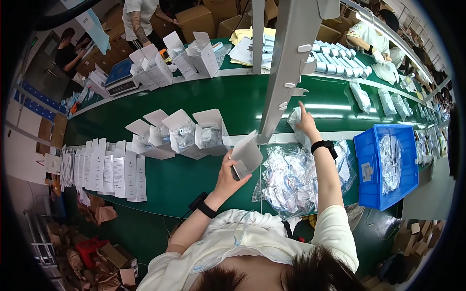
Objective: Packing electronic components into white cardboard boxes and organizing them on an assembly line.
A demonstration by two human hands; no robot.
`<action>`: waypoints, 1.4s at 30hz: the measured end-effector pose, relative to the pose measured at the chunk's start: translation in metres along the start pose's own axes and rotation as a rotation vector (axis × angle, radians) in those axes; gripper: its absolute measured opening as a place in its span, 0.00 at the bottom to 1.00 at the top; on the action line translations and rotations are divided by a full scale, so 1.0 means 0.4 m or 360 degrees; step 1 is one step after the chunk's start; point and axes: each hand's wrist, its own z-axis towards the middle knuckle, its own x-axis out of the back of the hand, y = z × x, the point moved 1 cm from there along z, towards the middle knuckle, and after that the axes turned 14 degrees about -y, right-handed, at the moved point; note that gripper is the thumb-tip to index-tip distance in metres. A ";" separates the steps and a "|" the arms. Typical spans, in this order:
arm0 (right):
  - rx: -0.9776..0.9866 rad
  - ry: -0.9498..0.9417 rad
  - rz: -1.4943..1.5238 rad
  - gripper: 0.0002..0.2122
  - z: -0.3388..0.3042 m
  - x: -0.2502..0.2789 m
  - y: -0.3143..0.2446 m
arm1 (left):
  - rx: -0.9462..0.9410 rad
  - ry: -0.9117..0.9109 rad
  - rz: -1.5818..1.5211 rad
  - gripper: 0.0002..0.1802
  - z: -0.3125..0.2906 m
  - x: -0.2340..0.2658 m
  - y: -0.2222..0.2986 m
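My left hand is closed round a white carton with its flap raised, tilted above the near bench. My right hand reaches past the metal post, its index finger stretched forward. Beneath that palm, a clear plastic bag with a pale item lies across the belt's near rail; my thumb and other fingers seem to grip it, though they are partly hidden. By my right forearm is a heap of small clear packets. Left of the carton, several open white boxes stand in a row, bagged items inside.
Folded white cartons stand packed at the left. A blue bin with packets sits at the right. The grey post rises beside my hands. Bagged items lie on the green belt. People work across it.
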 end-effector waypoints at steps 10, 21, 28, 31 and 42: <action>0.0927 0.0853 0.2785 0.30 -0.452 0.095 -0.455 | -0.0005 0.0362 -0.0210 0.35 -0.041 -0.006 -0.019; 0.1373 0.1133 0.0742 0.34 -0.479 -0.106 -0.535 | 0.0374 0.0718 -0.0173 0.38 -0.094 0.017 -0.056; 0.1242 0.0857 0.0729 0.27 -0.536 -0.041 -0.555 | 0.0171 0.0430 0.0096 0.38 -0.067 -0.047 0.005; 0.1149 0.0623 -0.0022 0.21 -0.562 -0.064 -0.563 | 0.0026 0.0444 0.0022 0.37 -0.081 -0.051 -0.015; 0.0113 0.0427 -0.0270 0.18 -0.407 -0.075 -0.083 | -0.0018 -0.0160 -0.0107 0.36 -0.083 0.088 0.010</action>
